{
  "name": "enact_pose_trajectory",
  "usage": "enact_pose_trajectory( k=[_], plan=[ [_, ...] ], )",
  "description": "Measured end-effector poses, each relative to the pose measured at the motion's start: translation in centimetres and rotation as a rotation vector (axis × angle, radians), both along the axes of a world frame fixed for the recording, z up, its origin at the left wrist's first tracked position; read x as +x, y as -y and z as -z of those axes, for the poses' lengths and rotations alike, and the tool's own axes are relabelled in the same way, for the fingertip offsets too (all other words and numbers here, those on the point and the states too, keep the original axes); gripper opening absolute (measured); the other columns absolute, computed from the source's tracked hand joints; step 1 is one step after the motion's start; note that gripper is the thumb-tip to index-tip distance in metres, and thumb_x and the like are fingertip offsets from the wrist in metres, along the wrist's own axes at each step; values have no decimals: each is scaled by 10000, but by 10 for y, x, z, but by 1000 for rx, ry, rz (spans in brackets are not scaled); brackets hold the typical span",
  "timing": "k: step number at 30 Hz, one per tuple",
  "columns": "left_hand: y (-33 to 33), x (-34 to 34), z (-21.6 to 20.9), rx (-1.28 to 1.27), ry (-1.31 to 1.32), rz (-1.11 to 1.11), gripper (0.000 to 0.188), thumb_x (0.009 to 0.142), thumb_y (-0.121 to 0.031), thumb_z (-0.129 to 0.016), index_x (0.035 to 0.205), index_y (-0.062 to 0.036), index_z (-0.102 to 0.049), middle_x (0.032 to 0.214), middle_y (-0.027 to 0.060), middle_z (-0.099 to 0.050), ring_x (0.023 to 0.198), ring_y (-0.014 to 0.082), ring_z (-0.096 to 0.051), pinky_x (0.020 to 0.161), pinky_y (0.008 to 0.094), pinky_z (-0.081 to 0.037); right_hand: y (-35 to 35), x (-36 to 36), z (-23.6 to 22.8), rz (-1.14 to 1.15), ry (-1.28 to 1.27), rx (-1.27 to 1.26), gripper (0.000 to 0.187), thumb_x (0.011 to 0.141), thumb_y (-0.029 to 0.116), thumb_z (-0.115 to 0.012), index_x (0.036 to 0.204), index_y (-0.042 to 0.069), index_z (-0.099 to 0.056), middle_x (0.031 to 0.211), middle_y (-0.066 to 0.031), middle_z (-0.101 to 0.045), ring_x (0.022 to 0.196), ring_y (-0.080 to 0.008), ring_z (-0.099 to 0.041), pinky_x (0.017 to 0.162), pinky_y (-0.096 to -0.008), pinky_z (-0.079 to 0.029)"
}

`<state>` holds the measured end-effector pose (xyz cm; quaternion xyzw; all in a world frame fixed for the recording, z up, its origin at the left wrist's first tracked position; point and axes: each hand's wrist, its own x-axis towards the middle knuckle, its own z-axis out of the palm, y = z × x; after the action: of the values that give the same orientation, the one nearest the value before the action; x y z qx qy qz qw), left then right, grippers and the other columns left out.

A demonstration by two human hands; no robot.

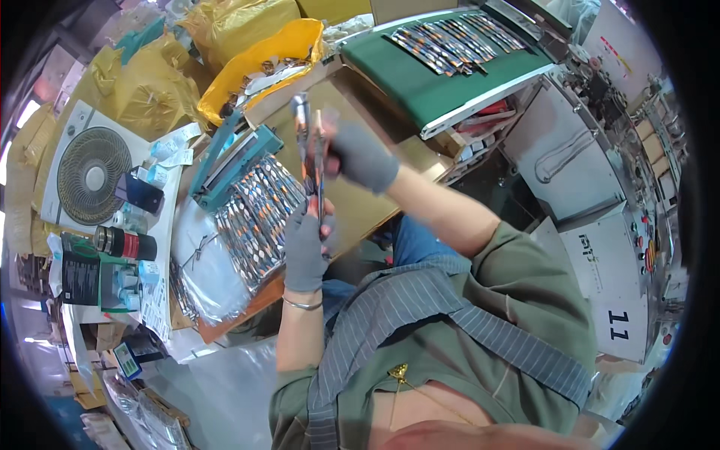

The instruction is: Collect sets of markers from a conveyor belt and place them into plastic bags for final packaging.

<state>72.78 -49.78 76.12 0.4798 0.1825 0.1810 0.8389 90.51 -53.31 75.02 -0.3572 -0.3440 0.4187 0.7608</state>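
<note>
My left hand [306, 244], in a grey fingerless glove, is closed around the lower part of a few long narrow patterned packets [303, 142]. They stand upright from the fist, coloured black, white, orange and blue. Beside their upper part is my right hand [364, 156], gloved the same way and blurred by motion. Its fingertips are at or near the packets, but whether they grip one is unclear. Rows of similar packets [259, 202] lie on the table just left of my left hand, next to a clear plastic bag [214, 274].
A green conveyor belt [420, 86] carries more packets at the far right. A teal bag sealer [232, 161] stands behind the rows. Further left are a fan [94, 178], a phone [140, 193] and a dark flask [126, 243]. A yellow-lined bin [262, 67] holds scraps. A machine cabinet [600, 277] stands right.
</note>
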Motion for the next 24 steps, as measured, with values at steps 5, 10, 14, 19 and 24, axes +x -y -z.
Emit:
enact_pose_trajectory(
  k=[5,10,14,19,24],
  plan=[
    [-1,-26,-1,-4,-26,-80,259,965,-258,-450,879,-31,-539,597,-18,-428,407,40,-314,371,182,-230,28,-17,-31,68,561,-164,294,903,370,-540,853,88,-609,694,23,-544,566,-30,-452,491,-210,-354],
    [0,-34,4,120,-152,-150,245,975,-251,-423,906,-42,-531,626,4,-474,394,52,-330,363,186,-257,16,7,-81,269,1014,23,293,907,327,-542,811,56,-598,599,19,-521,497,-54,-451,468,-225,-370],
    [-22,-55,-2,114,241,-344,239,980,-246,-422,911,-61,-556,733,78,-611,412,68,-412,369,189,-308,11,40,-97,837,385,224,163,928,158,-491,953,37,-596,777,-43,-602,625,-113,-551,605,-264,-464],
    [-4,-31,-50,161,346,-523,214,981,-203,-412,933,-56,-560,775,35,-596,545,51,-461,480,194,-364,25,-70,-40,773,1321,1036,243,830,69,-596,1069,26,-610,924,-91,-621,901,-166,-596,815,-311,-487],
    [23,-32,-34,661,20,-221,226,954,-223,-473,884,-29,-566,700,-16,-540,585,54,-463,536,186,-361,11,-42,-58,-70,456,-8,173,911,179,-510,998,45,-579,884,-53,-607,810,-123,-577,734,-277,-486]
  ],
)
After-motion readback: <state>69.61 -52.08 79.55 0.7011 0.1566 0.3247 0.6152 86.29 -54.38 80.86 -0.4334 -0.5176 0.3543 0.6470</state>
